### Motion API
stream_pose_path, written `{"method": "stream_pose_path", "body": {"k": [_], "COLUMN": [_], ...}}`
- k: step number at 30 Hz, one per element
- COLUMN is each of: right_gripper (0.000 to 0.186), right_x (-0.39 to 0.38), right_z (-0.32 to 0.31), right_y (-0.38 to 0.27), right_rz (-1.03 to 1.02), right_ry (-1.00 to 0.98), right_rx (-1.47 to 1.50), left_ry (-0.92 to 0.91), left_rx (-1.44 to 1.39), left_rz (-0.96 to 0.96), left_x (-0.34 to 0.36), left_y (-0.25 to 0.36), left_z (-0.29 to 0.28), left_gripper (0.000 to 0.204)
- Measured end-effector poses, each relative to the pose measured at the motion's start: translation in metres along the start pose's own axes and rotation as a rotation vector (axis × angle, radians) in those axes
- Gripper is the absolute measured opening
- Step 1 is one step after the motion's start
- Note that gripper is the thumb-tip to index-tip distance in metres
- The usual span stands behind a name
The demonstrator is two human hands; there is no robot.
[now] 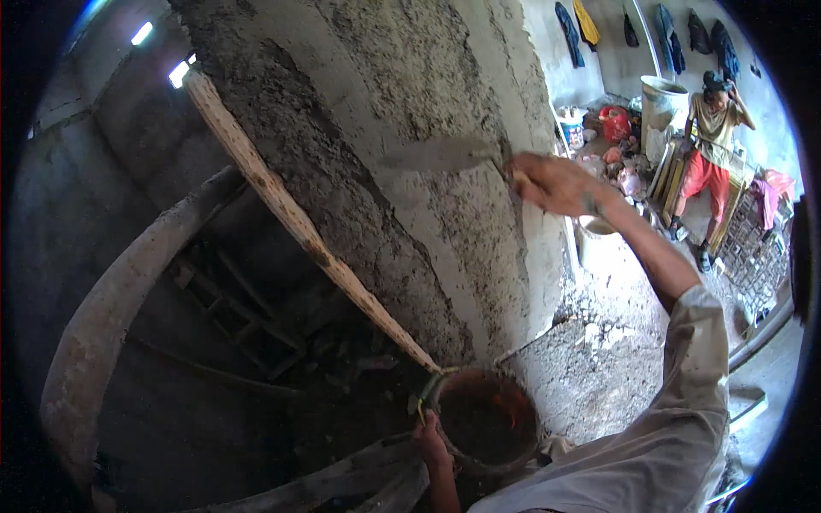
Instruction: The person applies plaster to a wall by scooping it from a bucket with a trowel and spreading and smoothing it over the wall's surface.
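Note:
My right hand is closed round the handle of a trowel, arm stretched out to the upper middle. The grey blade of the trowel lies flat against, or very near, a rough mortar-covered wall. Smooth strips of mortar run down the wall between coarser, pitted bands. Low in the middle, my left hand grips the edge of a round bucket, close to its yellowish handle. Dark material sits inside the bucket; shadow hides how much.
A wooden pole slants along the wall's left edge. A thick curved pole stands farther left in the dark. At the right, a person in red shorts stands near a tall bin and piled bags. Clothes hang on the back wall.

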State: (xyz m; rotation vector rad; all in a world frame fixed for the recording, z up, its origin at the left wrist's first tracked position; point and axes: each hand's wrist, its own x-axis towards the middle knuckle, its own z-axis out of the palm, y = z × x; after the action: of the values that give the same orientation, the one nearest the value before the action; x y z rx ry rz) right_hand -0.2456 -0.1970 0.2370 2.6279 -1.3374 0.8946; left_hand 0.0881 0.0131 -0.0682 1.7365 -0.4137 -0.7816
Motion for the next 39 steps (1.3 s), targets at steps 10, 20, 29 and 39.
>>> {"method": "stream_pose_path", "body": {"k": [10,20,29,39], "right_gripper": [0.049,0.043,0.035,0.051], "right_x": [0.194,0.162,0.241,0.097], "right_z": [-0.05,-0.005,-0.067,0.077], "right_y": [0.043,0.055,0.007,0.086], "right_rz": [-0.241,-0.288,-0.328,-0.171], "right_ry": [0.36,-0.122,0.372,-0.538], "right_rx": [-0.334,-0.447,-0.42,-0.529], "left_ry": [0.27,0.3,0.183,0.095], "left_rx": [-0.019,-0.061,0.215,0.029], "left_rz": [0.045,-0.112,-0.018,0.006], "left_x": [0.034,0.053,0.036,0.033], "left_y": [-0.043,-0.029,0.006,0.01], "left_z": [0.017,0.042,0.077,0.082], "left_gripper": [0.036,0.043,0.049,0.044]}}
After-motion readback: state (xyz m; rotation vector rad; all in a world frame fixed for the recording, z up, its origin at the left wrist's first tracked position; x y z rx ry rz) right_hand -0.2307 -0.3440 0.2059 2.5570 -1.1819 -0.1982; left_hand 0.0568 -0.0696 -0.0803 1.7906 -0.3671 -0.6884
